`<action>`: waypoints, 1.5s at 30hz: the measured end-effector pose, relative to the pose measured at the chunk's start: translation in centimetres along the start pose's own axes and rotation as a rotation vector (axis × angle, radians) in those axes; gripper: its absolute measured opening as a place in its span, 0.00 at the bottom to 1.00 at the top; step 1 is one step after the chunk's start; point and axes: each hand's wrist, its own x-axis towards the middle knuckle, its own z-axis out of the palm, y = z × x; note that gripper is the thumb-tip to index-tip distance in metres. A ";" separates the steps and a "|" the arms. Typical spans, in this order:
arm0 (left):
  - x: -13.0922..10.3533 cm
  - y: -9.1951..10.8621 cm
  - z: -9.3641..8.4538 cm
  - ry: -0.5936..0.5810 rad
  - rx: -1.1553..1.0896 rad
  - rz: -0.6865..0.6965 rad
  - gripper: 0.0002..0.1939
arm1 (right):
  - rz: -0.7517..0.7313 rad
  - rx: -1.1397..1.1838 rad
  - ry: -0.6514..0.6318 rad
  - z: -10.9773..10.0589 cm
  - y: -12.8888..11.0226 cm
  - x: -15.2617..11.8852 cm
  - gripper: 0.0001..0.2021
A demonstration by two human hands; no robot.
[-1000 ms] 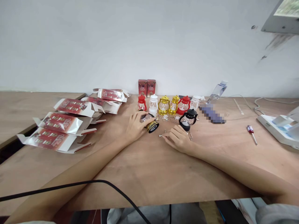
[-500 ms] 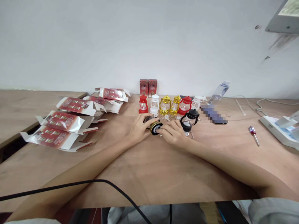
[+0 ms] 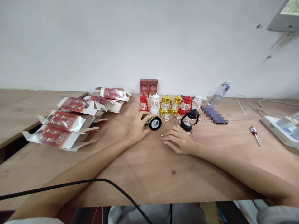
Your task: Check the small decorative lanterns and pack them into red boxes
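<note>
My left hand (image 3: 140, 127) grips a small lantern (image 3: 155, 123) lying on its side, its round black base with a pale centre turned toward me. Its upper part is hidden by my fingers. To the right, my right hand (image 3: 177, 139) rests over the table with its fingers stretched out and nothing held in them. Just beyond those fingers stands an upright black lantern (image 3: 192, 116) with a clear globe. Small metal pieces (image 3: 167, 117) lie between the hands and the row of lanterns; a tiny bit (image 3: 161, 135) sits near my right fingertips.
Red, white and gold lanterns (image 3: 166, 105) stand in a row behind. Unfolded red boxes (image 3: 77, 105) pile up at left; two upright boxes (image 3: 149, 87) lean by the wall. A screwdriver (image 3: 254, 134), phone (image 3: 213, 114), bottle (image 3: 219, 92) and power strip (image 3: 280, 132) lie at right.
My right hand has come away from the lantern's base, moving right and toward me, and its fingers have spread. The lantern in my left hand has turned its base more toward me.
</note>
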 end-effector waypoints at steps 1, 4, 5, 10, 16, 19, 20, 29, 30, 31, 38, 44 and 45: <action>0.0 0.0 0.0 -0.003 0.003 -0.002 0.24 | 0.017 0.051 -0.033 -0.6 -0.8 -0.3 0.08; -0.1 -0.1 0.1 0.001 0.007 0.003 0.24 | 0.036 0.166 -0.149 -3.0 -4.3 -1.9 0.16; -0.1 -0.1 0.1 0.004 0.008 0.003 0.23 | -0.004 0.179 -0.189 -3.8 -5.5 -2.5 0.19; 0.2 0.0 0.2 0.003 0.011 -0.009 0.22 | -0.067 0.257 -0.487 -5.9 -8.9 -4.6 0.23; 0.2 0.1 0.1 0.007 -0.002 -0.001 0.22 | -0.095 0.255 -0.448 -5.5 -7.9 -5.2 0.25; 0.2 0.1 0.1 0.000 -0.027 0.010 0.21 | -0.230 0.147 -0.294 -4.9 -7.5 -5.3 0.19; 0.3 0.2 0.1 -0.012 -0.041 0.017 0.21 | -0.278 0.104 -0.268 -4.8 -7.5 -5.2 0.18; 0.2 0.5 0.0 -0.082 -0.171 0.039 0.24 | -0.283 -0.005 -0.298 -3.6 -5.3 -2.8 0.16; 0.2 0.6 0.1 -0.070 -0.179 0.033 0.24 | -0.241 0.019 -0.296 -3.2 -4.9 -2.5 0.16; 0.2 0.7 0.1 -0.059 -0.187 0.027 0.23 | -0.187 0.058 -0.283 -2.8 -4.6 -2.3 0.15; 0.1 1.2 0.7 -0.051 -0.219 0.007 0.22 | 0.277 0.413 0.026 -0.3 -2.6 1.0 0.06; 0.1 1.2 0.6 -0.067 -0.221 0.012 0.21 | 0.296 0.359 0.282 0.6 -0.5 4.3 0.03; 0.1 1.2 0.7 -0.069 -0.218 0.007 0.21 | 0.252 0.308 0.296 0.7 -0.2 4.6 0.03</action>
